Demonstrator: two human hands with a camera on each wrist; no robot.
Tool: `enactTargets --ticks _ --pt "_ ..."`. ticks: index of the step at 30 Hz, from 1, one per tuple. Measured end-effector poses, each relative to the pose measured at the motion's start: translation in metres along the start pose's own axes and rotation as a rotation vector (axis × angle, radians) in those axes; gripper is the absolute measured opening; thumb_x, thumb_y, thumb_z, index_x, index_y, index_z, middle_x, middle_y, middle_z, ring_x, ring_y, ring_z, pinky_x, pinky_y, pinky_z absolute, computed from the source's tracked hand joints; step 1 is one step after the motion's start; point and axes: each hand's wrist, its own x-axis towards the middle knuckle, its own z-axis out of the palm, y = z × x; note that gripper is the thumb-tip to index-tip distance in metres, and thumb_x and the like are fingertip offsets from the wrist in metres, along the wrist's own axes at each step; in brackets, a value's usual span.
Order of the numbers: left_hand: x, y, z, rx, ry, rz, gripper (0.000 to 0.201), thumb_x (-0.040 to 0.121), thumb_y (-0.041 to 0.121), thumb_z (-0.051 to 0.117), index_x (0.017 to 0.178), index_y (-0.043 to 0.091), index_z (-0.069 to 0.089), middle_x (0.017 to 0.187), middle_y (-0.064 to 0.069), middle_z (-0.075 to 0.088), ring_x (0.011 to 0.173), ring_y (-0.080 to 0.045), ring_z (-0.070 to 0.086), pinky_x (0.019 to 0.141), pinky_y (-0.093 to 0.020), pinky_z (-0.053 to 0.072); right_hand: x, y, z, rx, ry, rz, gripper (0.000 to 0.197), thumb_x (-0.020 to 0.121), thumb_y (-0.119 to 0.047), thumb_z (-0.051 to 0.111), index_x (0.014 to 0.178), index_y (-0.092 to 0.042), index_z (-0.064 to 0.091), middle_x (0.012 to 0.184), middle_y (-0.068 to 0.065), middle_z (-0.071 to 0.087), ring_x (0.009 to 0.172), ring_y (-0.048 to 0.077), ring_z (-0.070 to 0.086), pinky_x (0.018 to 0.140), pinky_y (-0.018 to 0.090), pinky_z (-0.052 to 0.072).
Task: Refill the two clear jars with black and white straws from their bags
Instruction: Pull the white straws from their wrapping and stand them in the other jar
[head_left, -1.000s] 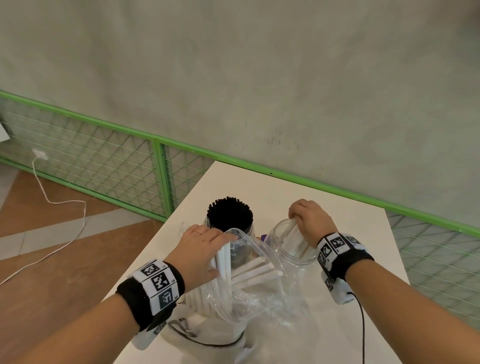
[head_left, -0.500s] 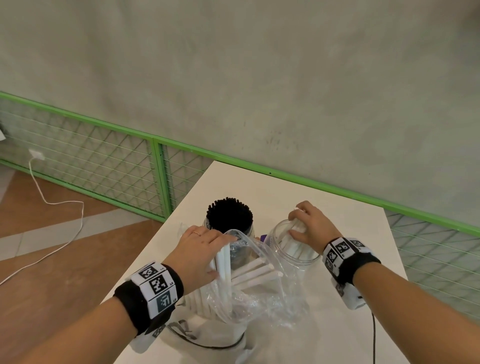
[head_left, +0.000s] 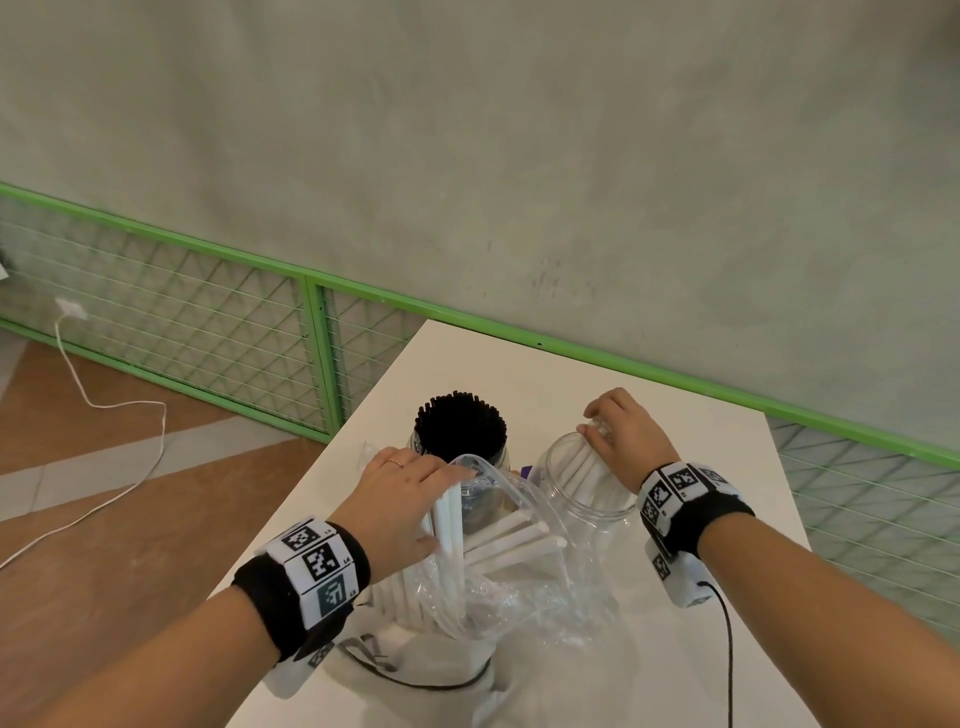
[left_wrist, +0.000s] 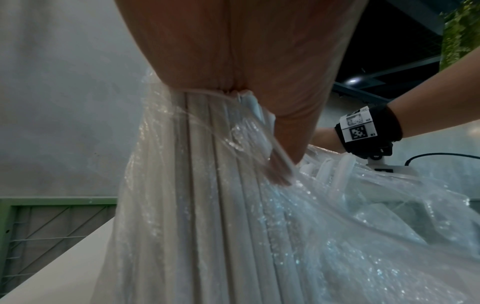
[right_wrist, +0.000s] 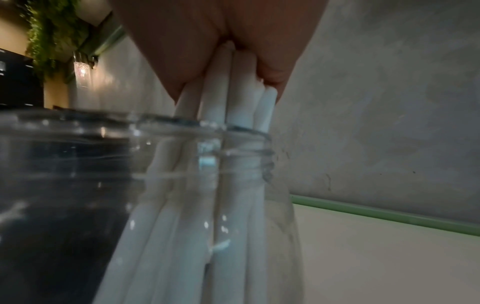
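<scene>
Nearest, the left hand reaches palm-down into the clear bag on the table, gripping upright white straws. Farther right, the right hand pinches a straw bundle standing inside the near jar. Beyond, black straws fill the far jar.

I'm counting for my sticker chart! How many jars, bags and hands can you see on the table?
Jars: 2, one full of black straws, one getting white straws.
Bags: 1 clear bag of white straws.
Hands: 2, left hand and right hand.
Total: 5
</scene>
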Motion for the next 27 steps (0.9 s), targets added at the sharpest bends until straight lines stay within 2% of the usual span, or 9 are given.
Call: enactTargets --ticks 3,6,9,12,14,17,20,24,27 --pt "0.000 -0.002 0.002 -0.001 0.000 0.008 0.078 0.065 0.037 0.075 0.133 0.035 0.038 0.121 0.006 0.056 0.111 -0.020 0.052 0.101 -0.039 0.031 0.000 -0.004 -0.002 -0.045 -0.041 0.099 0.031 0.092 -0.034 0.057 0.113 -0.013 0.062 0.121 0.005 0.049 0.110 0.025 0.048 0.092 0.039 0.045" --pt "0.000 -0.001 0.001 -0.003 -0.003 -0.003 0.078 0.066 0.038 0.075 0.134 0.035 0.037 0.123 0.006 0.055 0.112 -0.020 0.051 0.102 -0.038 0.029 -0.003 -0.007 -0.008 -0.090 -0.059 0.111 0.037 0.091 -0.040 0.056 0.122 -0.020 0.058 0.131 0.004 0.046 0.115 0.027 0.045 0.092 0.041 0.045" --pt "0.000 0.000 0.001 -0.002 -0.003 -0.006 0.079 0.063 0.037 0.077 0.133 0.035 0.040 0.119 0.005 0.058 0.108 -0.021 0.054 0.100 -0.039 0.032 -0.007 -0.010 -0.019 -0.028 0.019 0.095 0.045 0.089 -0.042 0.059 0.128 -0.022 0.054 0.133 0.005 0.046 0.118 0.030 0.044 0.096 0.044 0.043" --pt "0.001 0.002 -0.002 0.002 -0.039 -0.034 0.076 0.071 0.038 0.072 0.138 0.034 0.037 0.127 0.007 0.052 0.117 -0.019 0.047 0.104 -0.035 0.024 -0.023 -0.022 -0.033 0.088 0.182 0.031 0.040 0.088 -0.034 0.063 0.124 -0.016 0.056 0.125 0.006 0.051 0.114 0.026 0.045 0.096 0.036 0.038" --pt "0.002 0.003 -0.005 0.026 -0.067 -0.052 0.076 0.076 0.040 0.068 0.141 0.036 0.030 0.132 0.009 0.046 0.121 -0.016 0.041 0.106 -0.032 0.018 -0.042 -0.040 -0.041 0.173 0.243 -0.040 0.028 0.089 -0.025 0.063 0.115 -0.015 0.060 0.113 0.000 0.055 0.105 0.018 0.047 0.092 0.028 0.036" --pt "0.002 0.006 -0.007 0.017 -0.078 -0.058 0.075 0.077 0.039 0.068 0.142 0.035 0.029 0.133 0.008 0.046 0.122 -0.017 0.040 0.106 -0.031 0.017 -0.077 -0.070 -0.037 0.209 0.145 -0.178 0.010 0.089 -0.022 0.058 0.098 -0.021 0.063 0.093 -0.014 0.054 0.090 0.007 0.049 0.082 0.019 0.038" --pt "0.002 0.006 -0.008 0.003 -0.067 -0.053 0.075 0.075 0.036 0.070 0.141 0.034 0.033 0.132 0.007 0.048 0.121 -0.019 0.042 0.106 -0.033 0.017 -0.103 -0.084 -0.019 0.122 0.004 -0.258 0.011 0.087 -0.025 0.059 0.096 -0.021 0.064 0.094 -0.011 0.056 0.091 0.009 0.049 0.081 0.019 0.039" --pt "0.000 0.006 -0.007 0.000 -0.044 -0.040 0.074 0.074 0.035 0.070 0.139 0.033 0.036 0.128 0.006 0.050 0.118 -0.020 0.044 0.105 -0.035 0.020 -0.127 -0.097 -0.003 0.177 -0.071 -0.161 0.007 0.088 -0.021 0.060 0.092 -0.021 0.066 0.085 -0.012 0.059 0.074 0.001 0.047 0.072 0.015 0.038" --pt "-0.001 0.005 -0.006 -0.007 -0.013 -0.020 0.075 0.070 0.033 0.074 0.136 0.031 0.041 0.122 0.004 0.054 0.113 -0.022 0.049 0.102 -0.037 0.025 -0.144 -0.105 0.014 0.082 -0.211 -0.049 0.024 0.095 -0.033 0.047 0.099 -0.023 0.068 0.096 -0.011 0.065 0.086 0.005 0.051 0.077 0.019 0.041"
